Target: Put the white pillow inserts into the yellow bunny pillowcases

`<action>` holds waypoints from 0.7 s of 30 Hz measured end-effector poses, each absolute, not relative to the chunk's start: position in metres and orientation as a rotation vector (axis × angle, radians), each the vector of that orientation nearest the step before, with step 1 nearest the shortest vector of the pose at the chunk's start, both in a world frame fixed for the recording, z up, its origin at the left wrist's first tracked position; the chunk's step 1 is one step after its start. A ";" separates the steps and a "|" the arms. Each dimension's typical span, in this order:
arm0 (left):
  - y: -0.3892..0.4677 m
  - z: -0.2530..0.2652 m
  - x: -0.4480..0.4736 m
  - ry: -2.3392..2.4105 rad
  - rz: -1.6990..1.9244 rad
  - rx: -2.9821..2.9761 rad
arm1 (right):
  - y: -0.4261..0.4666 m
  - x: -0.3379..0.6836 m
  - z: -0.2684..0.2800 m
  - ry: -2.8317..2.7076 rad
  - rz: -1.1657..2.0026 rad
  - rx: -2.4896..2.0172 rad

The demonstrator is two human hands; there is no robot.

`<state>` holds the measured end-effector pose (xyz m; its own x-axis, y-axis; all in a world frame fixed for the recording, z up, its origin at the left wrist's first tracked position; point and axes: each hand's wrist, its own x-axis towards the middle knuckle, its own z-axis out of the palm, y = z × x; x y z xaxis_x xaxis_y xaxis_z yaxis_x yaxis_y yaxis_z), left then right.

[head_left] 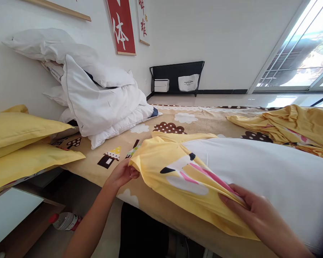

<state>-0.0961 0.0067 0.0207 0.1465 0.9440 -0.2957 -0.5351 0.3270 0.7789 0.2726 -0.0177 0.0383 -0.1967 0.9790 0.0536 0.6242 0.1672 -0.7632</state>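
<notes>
A yellow pillowcase (156, 161) with pink, white and black print lies partly over the end of a white pillow (271, 168) on the bed. My left hand (125, 172) has its fingers closed on the pillowcase's left corner. Around the edge of the case's opening, my right hand (254, 208) grips the fabric, thumb below and fingers above, beside the pillow. The far end of the pillow runs out of view at the right, and the part inside the case is covered.
White pillows (104, 96) are heaped against the wall. Yellow cushions (29, 143) are stacked at the left. Crumpled yellow cloth (298, 125) lies at the right of the patterned bed sheet (161, 118). A bottle (66, 221) stands low beside a small table (13, 215).
</notes>
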 end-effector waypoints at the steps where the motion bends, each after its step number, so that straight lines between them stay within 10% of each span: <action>1: 0.003 0.017 -0.099 0.922 1.107 0.607 | -0.018 0.271 0.035 -1.945 0.798 -1.551; 9: -0.023 0.020 -0.090 1.268 0.697 1.107 | -0.037 0.239 -0.002 -2.425 0.347 -1.993; 21: 0.030 0.102 -0.054 0.768 1.452 0.678 | 0.010 0.251 0.090 -2.207 0.201 -1.910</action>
